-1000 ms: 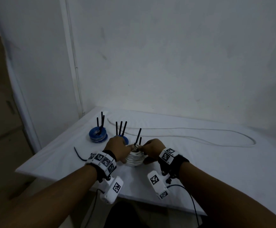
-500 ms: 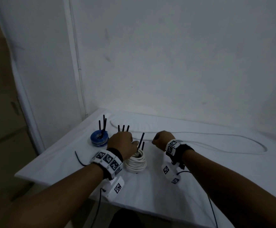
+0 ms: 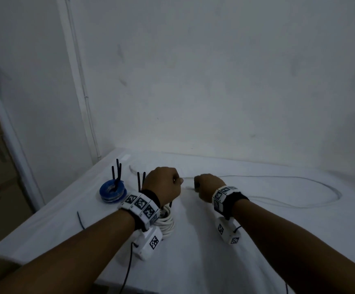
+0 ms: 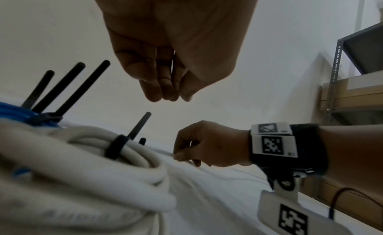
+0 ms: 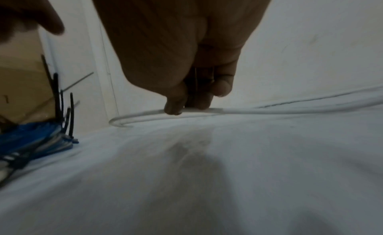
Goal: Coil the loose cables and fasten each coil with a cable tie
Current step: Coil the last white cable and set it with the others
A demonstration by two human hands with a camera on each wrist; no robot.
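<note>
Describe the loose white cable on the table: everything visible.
The thin loose white cable looks like smooth round plastic-sheathed wire. It lies uncoiled on the white cloth-covered table, sweeping out in one long open loop toward the right and doubling back. Its free end curves up near the back left by the wall. The right hand pinches it near that end between thumb and fingertips, lifting that stretch slightly. No cable tie is on it.

— Where does the head view look from?
— From above, down at the table (image 3: pixel 214 240). Both wrist views sit low, close over it.
— What do they share?
— The loose white cable (image 5: pixel 248 110).
</note>
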